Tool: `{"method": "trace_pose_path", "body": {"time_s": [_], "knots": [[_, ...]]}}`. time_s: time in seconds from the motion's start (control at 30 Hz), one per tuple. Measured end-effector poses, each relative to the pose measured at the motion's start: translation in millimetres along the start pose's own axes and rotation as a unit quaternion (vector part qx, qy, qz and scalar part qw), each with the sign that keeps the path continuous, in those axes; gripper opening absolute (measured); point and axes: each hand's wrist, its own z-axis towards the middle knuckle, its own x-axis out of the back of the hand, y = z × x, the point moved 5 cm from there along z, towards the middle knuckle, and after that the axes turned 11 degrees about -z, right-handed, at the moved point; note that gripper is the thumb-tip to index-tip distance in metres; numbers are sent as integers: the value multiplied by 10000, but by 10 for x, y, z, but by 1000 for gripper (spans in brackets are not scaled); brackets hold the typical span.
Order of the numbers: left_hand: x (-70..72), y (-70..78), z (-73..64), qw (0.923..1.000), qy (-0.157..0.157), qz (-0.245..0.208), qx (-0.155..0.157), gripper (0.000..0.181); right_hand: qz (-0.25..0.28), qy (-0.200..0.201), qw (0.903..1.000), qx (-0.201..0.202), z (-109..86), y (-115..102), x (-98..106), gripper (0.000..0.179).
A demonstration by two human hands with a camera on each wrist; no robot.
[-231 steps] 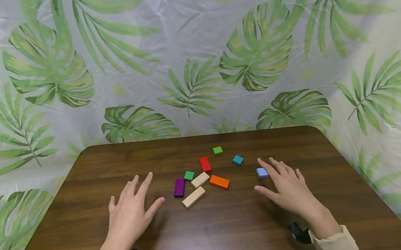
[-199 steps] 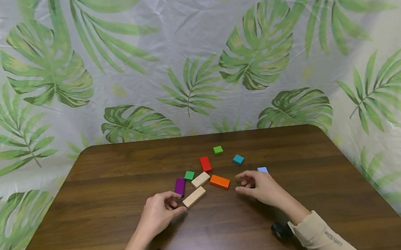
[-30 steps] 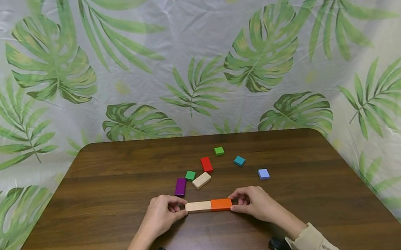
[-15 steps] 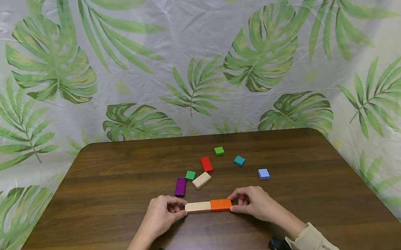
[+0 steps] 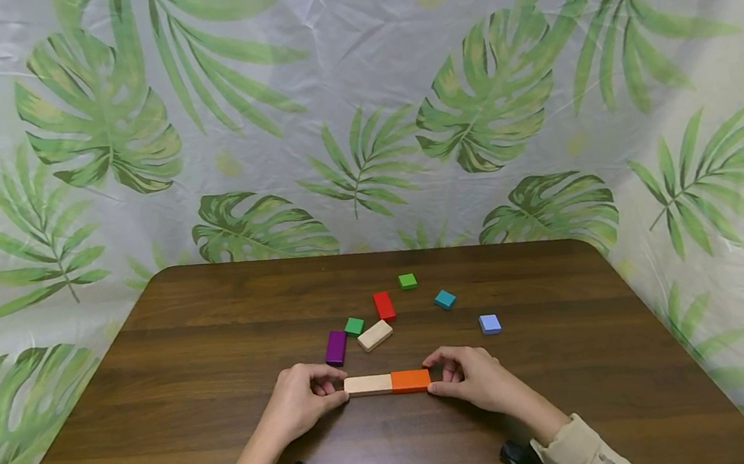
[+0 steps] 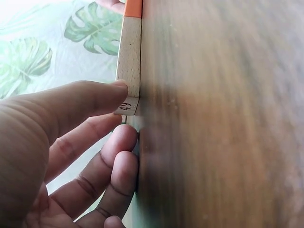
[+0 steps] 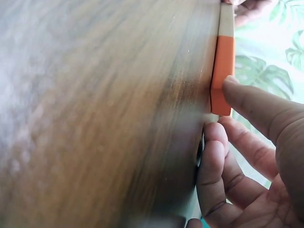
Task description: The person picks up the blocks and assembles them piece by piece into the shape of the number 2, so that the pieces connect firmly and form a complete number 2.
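Observation:
Two wooden blocks lie end to end in a straight row on the table. The plain wood block (image 5: pixel 367 385) forms the left half; its end face bears the number 49 in the left wrist view. An orange block (image 5: pixel 410 381) butts against its right end. My left hand (image 5: pixel 298 399) pinches the outer end of the plain block between thumb and index finger. At the other end, my right hand (image 5: pixel 472 375) pinches the orange block the same way. The other fingers of both hands are curled beneath, near the tabletop.
Behind the row lie a purple block (image 5: pixel 335 348), a dark green block (image 5: pixel 354 326), another plain wood block (image 5: pixel 375 336) and a red block (image 5: pixel 384 306). Farther off are a light green block (image 5: pixel 408 281), a teal block (image 5: pixel 445 299) and a light blue block (image 5: pixel 490 324) on the brown table (image 5: pixel 205 343).
Since the oldest frames, both hands came inward, and the plain and orange blocks were turned and joined into one row nearer the person. Over the last second, almost nothing moved.

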Motion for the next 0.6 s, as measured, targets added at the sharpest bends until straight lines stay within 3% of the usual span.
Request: {"method": "trace_pose_path", "body": {"time_s": [0.4, 0.6], "knots": [[21, -32, -11, 9998, 37, -156, 110, 16, 204, -161, 9996, 100, 42, 39, 54, 31], [22, -35, -17, 9997, 60, -205, 105, 14, 214, -180, 9993, 236, 154, 67, 150, 27]]}}
